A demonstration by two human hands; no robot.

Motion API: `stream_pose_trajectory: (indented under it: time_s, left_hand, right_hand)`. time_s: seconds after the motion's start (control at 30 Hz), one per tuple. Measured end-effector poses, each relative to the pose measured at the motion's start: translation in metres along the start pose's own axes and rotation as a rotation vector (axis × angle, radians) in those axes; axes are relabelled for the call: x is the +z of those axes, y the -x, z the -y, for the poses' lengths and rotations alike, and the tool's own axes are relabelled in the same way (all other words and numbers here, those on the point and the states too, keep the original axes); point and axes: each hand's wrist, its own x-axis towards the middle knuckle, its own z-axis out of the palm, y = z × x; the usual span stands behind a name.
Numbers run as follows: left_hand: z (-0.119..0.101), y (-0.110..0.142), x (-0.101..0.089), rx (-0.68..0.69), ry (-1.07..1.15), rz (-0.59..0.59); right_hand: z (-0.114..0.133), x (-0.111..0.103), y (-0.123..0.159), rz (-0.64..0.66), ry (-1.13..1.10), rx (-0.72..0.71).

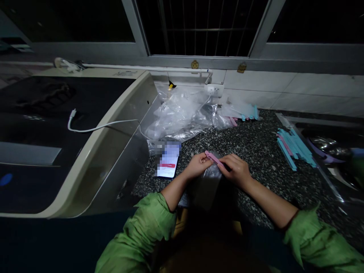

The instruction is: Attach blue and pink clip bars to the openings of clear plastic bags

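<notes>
A pink bag sealing clip slants between my hands above the near part of the counter, its left end higher. My left hand is closed at the clip's left part, fingers curled under it. At its lower right end, my right hand pinches the clip between thumb and fingers. A clear plastic bag hangs below and behind the clip, partly hidden by my hands. Whether the clip is fastened over the bag cannot be seen.
Left of my hands lies a lit phone. Light-blue and pink clips are piled at right beside the sink edge. Crumpled clear bags and bagged clips lie along the wall. A washing machine with a white cable stands left.
</notes>
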Motion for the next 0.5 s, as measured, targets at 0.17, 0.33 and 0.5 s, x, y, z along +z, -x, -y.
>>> stream_pose_trajectory:
  time_s: [0.17, 0.33, 0.5]
  left_hand:
    - [0.0007, -0.0001, -0.0019, 0.005, -0.022, -0.003]
    - [0.0013, -0.0001, -0.0020, 0.031, -0.024, -0.038]
    - [0.0041, -0.0019, -0.0015, 0.036, -0.052, -0.082]
  right_hand:
    - [-0.0001, -0.0003, 0.0001, 0.017, 0.028, -0.006]
    - [0.0003, -0.0010, -0.0002, 0.046, 0.090, -0.012]
    - [0.0001, -0.0011, 0.0002, 0.047, 0.124, -0.043]
